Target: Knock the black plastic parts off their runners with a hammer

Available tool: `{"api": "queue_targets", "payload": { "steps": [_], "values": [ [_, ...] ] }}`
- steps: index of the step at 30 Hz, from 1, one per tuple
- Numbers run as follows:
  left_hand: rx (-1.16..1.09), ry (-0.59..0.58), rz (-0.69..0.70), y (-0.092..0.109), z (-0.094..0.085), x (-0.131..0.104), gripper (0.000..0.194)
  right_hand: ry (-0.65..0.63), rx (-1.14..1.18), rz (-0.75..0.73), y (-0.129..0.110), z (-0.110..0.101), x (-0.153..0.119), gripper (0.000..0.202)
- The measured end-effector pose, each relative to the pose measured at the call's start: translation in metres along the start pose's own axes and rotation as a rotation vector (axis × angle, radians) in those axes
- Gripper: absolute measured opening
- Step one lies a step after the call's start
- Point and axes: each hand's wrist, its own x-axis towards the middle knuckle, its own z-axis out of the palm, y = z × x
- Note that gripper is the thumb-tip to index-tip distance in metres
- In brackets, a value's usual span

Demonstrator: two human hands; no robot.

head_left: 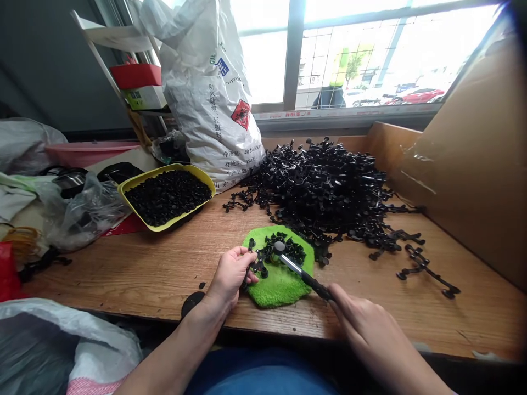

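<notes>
My left hand (pixel 233 274) pinches a branched black plastic piece (pixel 258 264) with round ends, over the left side of a green fluffy cloth (pixel 272 288). In my right hand (pixel 362 318) is the dark handle of a small hammer (pixel 296 267), which has a shiny metal shaft. Its round head hovers at or over a small heap of black plastic parts (pixel 294 249) on the cloth, just right of the held piece. Whether the hammer head touches the parts I cannot tell. My left palm side is hidden.
A large pile of branched black pieces (pixel 325 186) rises behind the cloth. On the left stands a yellow tray (pixel 164 224) full of small black parts. A white sack (pixel 206 99) leans by the window. Cardboard (pixel 473 164) borders the right side; loose pieces (pixel 428 269) lie near it.
</notes>
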Motion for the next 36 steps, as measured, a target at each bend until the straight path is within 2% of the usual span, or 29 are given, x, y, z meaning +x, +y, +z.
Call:
{"api": "queue_targets", "payload": {
  "steps": [6,15,28,36],
  "values": [
    [0.017,-0.01,-0.006,0.0,0.0,0.001,0.024,-0.004,-0.007,-0.025,0.0,0.0,0.006,0.02],
    [-0.003,-0.038,-0.021,0.002,-0.005,-0.002,0.021,-0.012,0.176,-0.046,0.007,0.002,0.006,0.027],
    [0.055,-0.043,-0.041,-0.001,-0.006,0.003,0.016,-0.003,0.203,-0.048,0.008,0.004,0.006,0.029],
    [0.058,-0.048,-0.036,-0.001,-0.005,0.002,0.014,0.155,0.419,-0.132,-0.004,-0.021,0.004,0.022]
  ]
}}
